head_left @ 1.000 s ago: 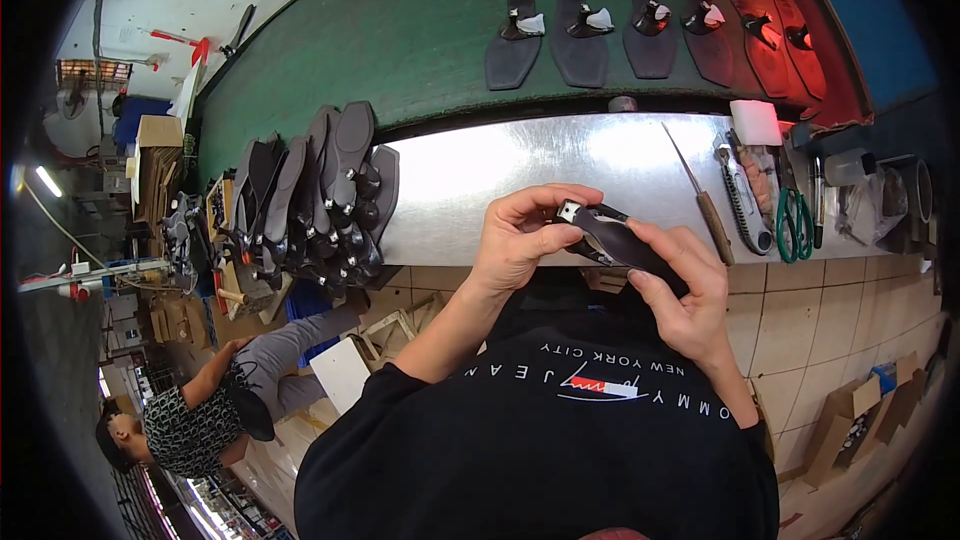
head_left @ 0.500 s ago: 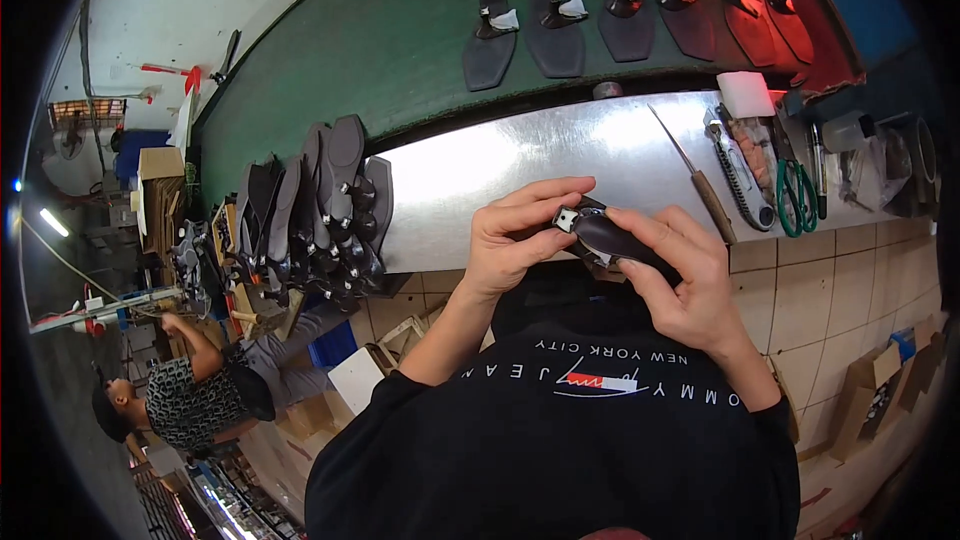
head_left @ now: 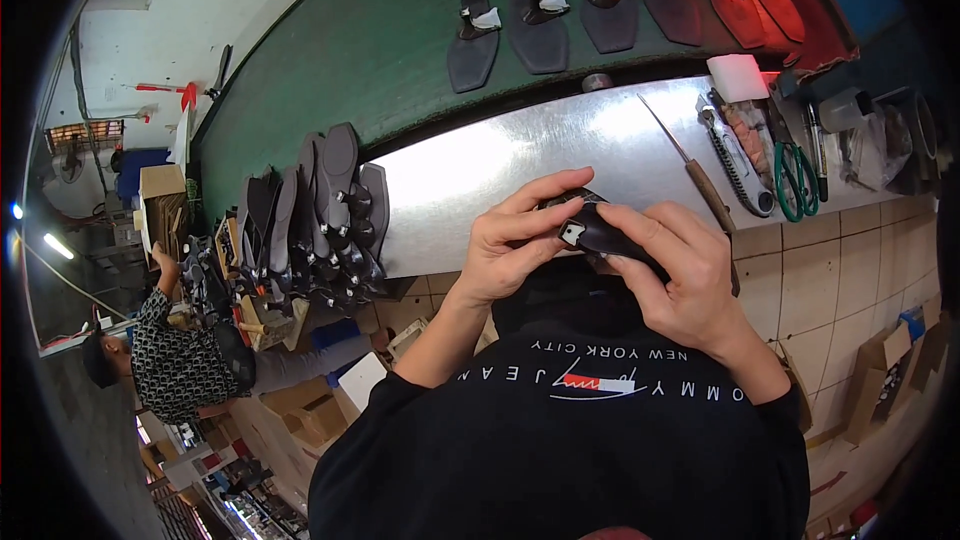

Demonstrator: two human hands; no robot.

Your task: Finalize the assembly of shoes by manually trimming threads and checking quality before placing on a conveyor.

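I log the green belt (head_left: pixel 380 50) at the far side first: dark shoe soles (head_left: pixel 540 25) lie on it in a row, well apart from my work. In front of it runs the steel tabletop (head_left: pixel 470 175), bare in the middle, so that is my only open room; its near edge sits just beyond the hands. To its left a stack of dark soles (head_left: pixel 325 210) stands on edge, and a careless sweep that way would likely topple it. To its right lie green-handled scissors (head_left: pixel 795 180), a wood-handled awl (head_left: pixel 700 180) and a utility knife (head_left: pixel 735 165); the awl lies just beside my right hand (head_left: pixel 690 285), so a slip outward risks a prick. Both hands pinch one small dark shoe piece (head_left: pixel 600 235) with a white tag, held above the tabletop's near edge; left hand (head_left: pixel 515 250) fingers curl over its top. If the pinch loosens, I judge it falls off the edge to the floor.
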